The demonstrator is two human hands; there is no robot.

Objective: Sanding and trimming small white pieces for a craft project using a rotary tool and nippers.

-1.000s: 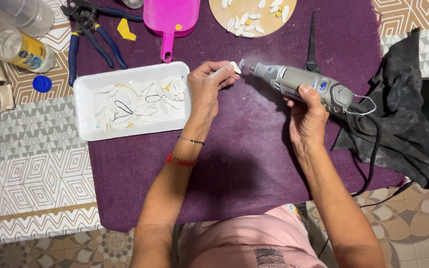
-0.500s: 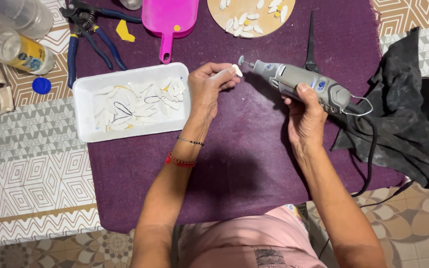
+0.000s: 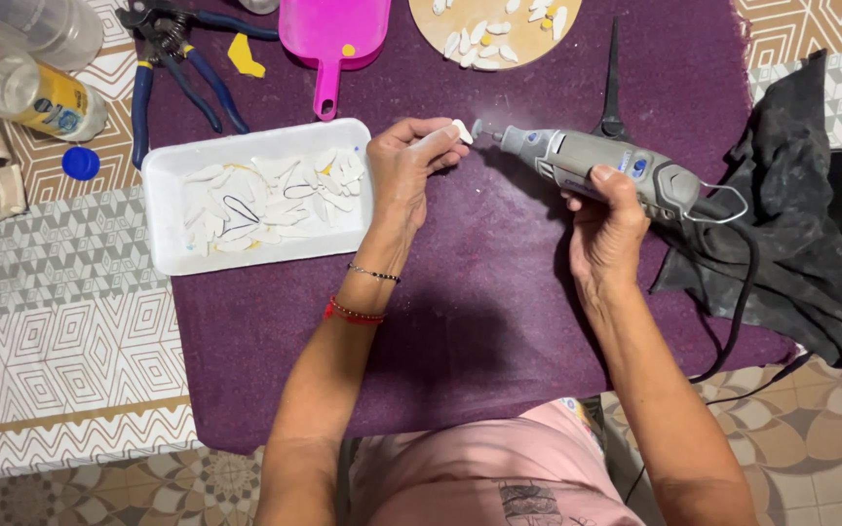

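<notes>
My left hand (image 3: 403, 168) pinches a small white piece (image 3: 459, 130) between thumb and fingers, just right of the white tray (image 3: 163, 175). My right hand (image 3: 606, 222) grips a grey rotary tool (image 3: 596, 162) whose tip nearly touches the white piece; a faint haze of dust hangs around the tip. The tool's black cord (image 3: 733, 321) runs off to the right. Both hands hover over a purple cloth (image 3: 479, 321).
The tray holds several white cut pieces. At the back lie blue-handled pliers (image 3: 163, 68), a pink scoop (image 3: 331, 39) and a round wooden board (image 3: 499, 29) with white pieces. A black cloth (image 3: 811, 224) lies at the right; bottles (image 3: 31, 88) stand at the left.
Both hands and the tool have held nearly the same place; the tool tip has stayed at the white piece, with dust now visible around it.
</notes>
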